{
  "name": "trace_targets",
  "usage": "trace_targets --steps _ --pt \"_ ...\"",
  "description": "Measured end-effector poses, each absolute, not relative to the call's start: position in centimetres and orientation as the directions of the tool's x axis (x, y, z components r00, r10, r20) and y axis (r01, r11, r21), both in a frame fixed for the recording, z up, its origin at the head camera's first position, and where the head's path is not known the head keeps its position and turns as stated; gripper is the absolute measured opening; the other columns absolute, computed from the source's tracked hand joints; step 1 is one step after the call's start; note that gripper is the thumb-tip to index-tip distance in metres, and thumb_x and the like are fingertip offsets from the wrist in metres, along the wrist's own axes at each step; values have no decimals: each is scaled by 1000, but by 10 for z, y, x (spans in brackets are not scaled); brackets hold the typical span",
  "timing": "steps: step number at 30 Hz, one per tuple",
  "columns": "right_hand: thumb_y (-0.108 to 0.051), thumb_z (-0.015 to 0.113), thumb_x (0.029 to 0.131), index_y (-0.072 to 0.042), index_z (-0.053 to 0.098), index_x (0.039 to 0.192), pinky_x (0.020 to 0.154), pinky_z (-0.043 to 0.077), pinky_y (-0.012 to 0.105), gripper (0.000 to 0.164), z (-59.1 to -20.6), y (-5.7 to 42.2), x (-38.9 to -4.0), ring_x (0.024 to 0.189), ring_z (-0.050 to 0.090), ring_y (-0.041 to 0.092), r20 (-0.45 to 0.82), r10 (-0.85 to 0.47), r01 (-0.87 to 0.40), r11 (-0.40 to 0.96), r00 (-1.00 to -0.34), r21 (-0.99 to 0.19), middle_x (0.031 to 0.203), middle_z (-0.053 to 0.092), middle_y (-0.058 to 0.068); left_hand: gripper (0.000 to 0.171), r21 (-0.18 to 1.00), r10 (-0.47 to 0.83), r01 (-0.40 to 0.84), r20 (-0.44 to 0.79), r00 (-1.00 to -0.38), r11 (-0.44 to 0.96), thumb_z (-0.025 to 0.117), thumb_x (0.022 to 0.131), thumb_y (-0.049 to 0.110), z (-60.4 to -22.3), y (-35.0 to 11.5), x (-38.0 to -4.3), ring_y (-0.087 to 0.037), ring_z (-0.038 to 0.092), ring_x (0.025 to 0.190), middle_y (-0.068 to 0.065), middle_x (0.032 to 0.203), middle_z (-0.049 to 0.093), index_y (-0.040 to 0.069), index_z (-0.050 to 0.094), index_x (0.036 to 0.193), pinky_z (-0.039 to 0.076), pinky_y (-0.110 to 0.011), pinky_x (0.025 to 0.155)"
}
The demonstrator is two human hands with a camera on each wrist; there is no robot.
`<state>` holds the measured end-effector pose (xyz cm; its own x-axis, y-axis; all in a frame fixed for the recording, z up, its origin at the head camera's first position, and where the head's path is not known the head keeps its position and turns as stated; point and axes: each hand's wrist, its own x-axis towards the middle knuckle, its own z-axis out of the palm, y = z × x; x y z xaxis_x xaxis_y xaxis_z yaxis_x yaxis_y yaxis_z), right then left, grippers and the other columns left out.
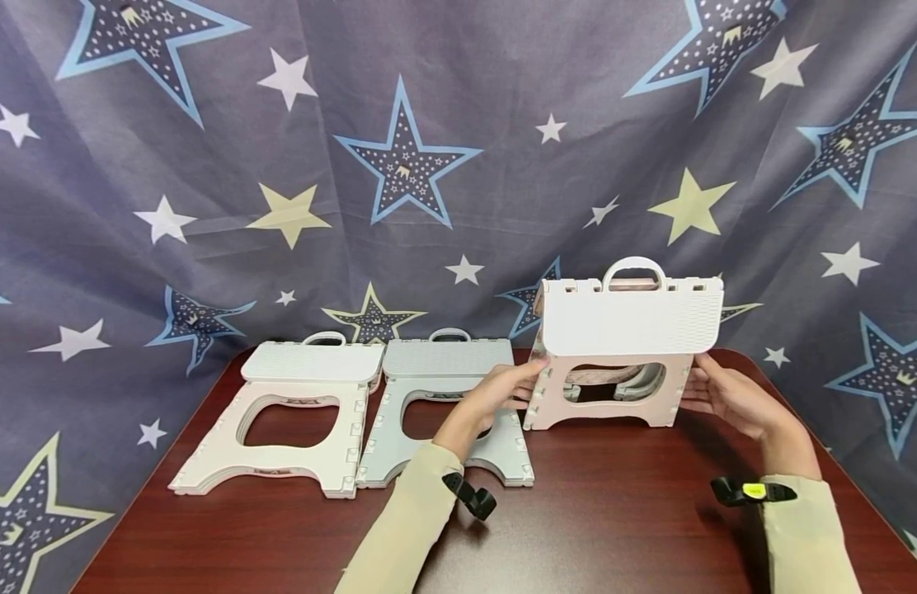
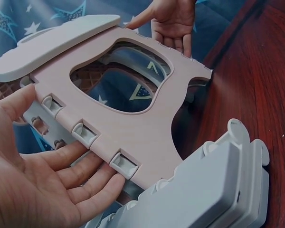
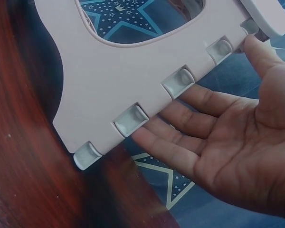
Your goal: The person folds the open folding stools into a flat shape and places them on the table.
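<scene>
A folding stool with a white seat (image 1: pixel 629 326) and pale pink legs stands partly unfolded at the right of the table, a handle arching above it. My left hand (image 1: pixel 496 396) holds its left side, the thumb near the seat and the other fingers along the leg's edge. On the opposite side my right hand (image 1: pixel 736 396) holds it the same way, with fingertips (image 3: pixel 145 135) tucked behind the hinged edge. Grey latches (image 2: pixel 126 164) line the pink leg panel (image 2: pixel 118 128) in the left wrist view.
A folded grey-blue stool (image 1: pixel 447 359) lies just left of the held one, partly behind my left forearm. Beside it lies a folded white stool (image 1: pixel 310 367). The dark red table (image 1: pixel 599 511) ends against a star-patterned curtain (image 1: pixel 503 206).
</scene>
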<state>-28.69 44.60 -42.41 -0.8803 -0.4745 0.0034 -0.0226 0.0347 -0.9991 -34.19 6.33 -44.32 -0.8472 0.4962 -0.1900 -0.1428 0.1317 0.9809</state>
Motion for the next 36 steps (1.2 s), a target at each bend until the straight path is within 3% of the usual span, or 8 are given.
trace_targets --steps 36 --pt "-41 23 113 -25 67 109 89 58 22 47 -427 438 -289 101 70 7 -14 -339 -5 56 -941 -998 107 74 -6 61 991 351 -134 -124 -928 -4 66 93 50 -447 72 -336 -19 66 96 -15 113 71 -2 68 124 56 -41 98"
